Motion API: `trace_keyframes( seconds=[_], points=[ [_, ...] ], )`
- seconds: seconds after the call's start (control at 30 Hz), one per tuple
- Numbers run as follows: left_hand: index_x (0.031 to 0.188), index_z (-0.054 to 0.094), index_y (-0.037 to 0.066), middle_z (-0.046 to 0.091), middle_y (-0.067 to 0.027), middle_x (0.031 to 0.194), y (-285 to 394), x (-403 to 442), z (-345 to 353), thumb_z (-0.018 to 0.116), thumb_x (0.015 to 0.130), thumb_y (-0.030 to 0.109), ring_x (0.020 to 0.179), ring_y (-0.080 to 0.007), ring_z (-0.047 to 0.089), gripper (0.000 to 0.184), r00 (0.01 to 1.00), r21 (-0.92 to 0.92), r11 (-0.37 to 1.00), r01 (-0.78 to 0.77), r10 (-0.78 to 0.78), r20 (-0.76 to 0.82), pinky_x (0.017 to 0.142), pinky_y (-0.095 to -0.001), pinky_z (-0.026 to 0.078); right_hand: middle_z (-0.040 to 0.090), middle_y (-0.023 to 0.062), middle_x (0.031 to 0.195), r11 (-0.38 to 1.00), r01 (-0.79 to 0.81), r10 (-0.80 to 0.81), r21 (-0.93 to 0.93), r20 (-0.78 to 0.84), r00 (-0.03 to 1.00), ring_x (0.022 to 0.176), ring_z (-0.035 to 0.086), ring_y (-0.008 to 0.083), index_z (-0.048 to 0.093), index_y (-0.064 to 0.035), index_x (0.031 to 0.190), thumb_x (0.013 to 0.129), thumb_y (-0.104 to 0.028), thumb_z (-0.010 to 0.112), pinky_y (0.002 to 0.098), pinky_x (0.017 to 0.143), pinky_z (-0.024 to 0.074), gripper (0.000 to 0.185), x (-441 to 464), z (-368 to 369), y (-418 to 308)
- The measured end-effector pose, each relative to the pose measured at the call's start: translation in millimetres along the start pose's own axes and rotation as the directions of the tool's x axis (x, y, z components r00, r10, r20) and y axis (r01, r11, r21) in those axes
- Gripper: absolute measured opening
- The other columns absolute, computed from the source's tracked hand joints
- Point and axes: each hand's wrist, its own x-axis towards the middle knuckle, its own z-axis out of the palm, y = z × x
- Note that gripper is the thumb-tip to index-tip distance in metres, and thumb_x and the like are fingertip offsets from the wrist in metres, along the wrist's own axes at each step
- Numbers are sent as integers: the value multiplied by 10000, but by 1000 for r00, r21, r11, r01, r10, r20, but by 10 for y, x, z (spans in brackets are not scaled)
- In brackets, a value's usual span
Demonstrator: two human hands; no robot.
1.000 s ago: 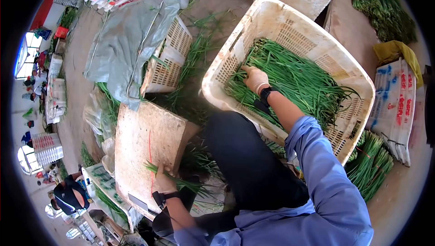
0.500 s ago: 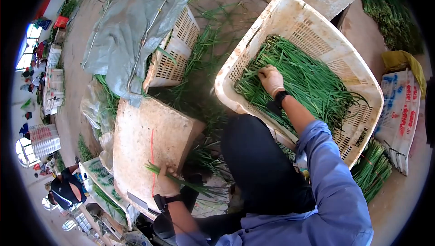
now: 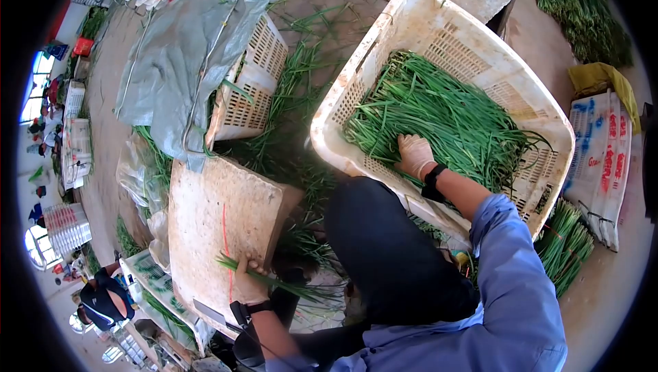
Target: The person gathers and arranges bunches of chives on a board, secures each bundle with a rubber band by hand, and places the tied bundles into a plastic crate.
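Note:
My left hand [image 3: 251, 281], in a pale glove, is closed round a small bunch of chives [image 3: 291, 288]. The bunch lies across the lower edge of a stone-coloured slab [image 3: 195, 224] with a red line on it. My gloved right hand [image 3: 415, 156] rests on the heap of green chives [image 3: 449, 111] inside a large off-white plastic basket [image 3: 327, 125]. Its fingers look apart and slightly bent, with the tips partly hidden among the leaves. A dark band circles each wrist.
A crate [image 3: 250, 91] under a grey plastic sheet [image 3: 168, 63] stands at upper left. Tied chives [image 3: 565, 242] lie right of the basket, beside a folded white sack [image 3: 603, 159]. Loose leaves [image 3: 301, 77] litter the floor. Another person [image 3: 103, 300] is at lower left.
My right hand has moved from the far left part of the chive heap towards the basket's near side, its fingers spreading. My left hand still holds its bunch. The view has shifted slightly.

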Motion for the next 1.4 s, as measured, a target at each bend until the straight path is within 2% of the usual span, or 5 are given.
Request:
trace_keyframes(
  seconds=[0.4, 1.03, 1.27, 1.3, 1.4],
  points=[
    [951, 637, 181, 541, 77, 693, 12, -23, -45, 632, 1066, 346, 582, -98, 500, 201, 999, 0, 1000, 27, -27, 18, 548, -265, 390, 694, 192, 1123, 988, -39, -3, 150, 271, 963, 1082, 681, 360, 559, 26, 1271, 728, -519, 916, 453, 860, 583, 848, 338, -71, 89],
    [964, 637, 158, 534, 54, 691, 5, -43, 8, 649, 1059, 323, 590, -98, 477, 191, 998, -53, 999, 13, -10, 56, 534, -238, 342, 682, 221, 1062, 970, -83, 50, 230, 148, 988, 1004, 700, 399, 457, 22, 1374, 706, -277, 897, 478, 831, 589, 854, 320, 276, -19],
    [975, 656, 156, 552, 61, 687, 0, -16, -47, 673, 1038, 312, 582, -88, 483, 168, 1000, 8, 1000, 0, 0, -4, 532, -243, 350, 740, 219, 1014, 920, -50, 17, 390, 86, 996, 983, 727, 412, 508, -22, 1256, 801, -102, 723, 504, 821, 578, 510, 402, 293, 107],
    [973, 659, 157, 556, 63, 688, 12, -32, -23, 675, 1035, 312, 580, -87, 484, 168, 1000, 8, 1000, 1, -1, 1, 533, -244, 350, 736, 253, 1104, 899, -111, 12, 424, 230, 973, 1062, 709, 437, 510, -5, 1318, 770, -125, 742, 497, 883, 574, 607, 434, 135, 180],
    [962, 664, 160, 567, 67, 691, 19, -47, -3, 678, 1034, 317, 576, -86, 486, 174, 1000, 15, 1000, -2, 2, -20, 537, -244, 349, 723, 259, 1208, 768, 29, -198, 639, 194, 961, 1120, 698, 417, 533, 16, 1458, 694, -192, 796, 437, 983, 555, 834, 486, 40, 643]
  ],
)
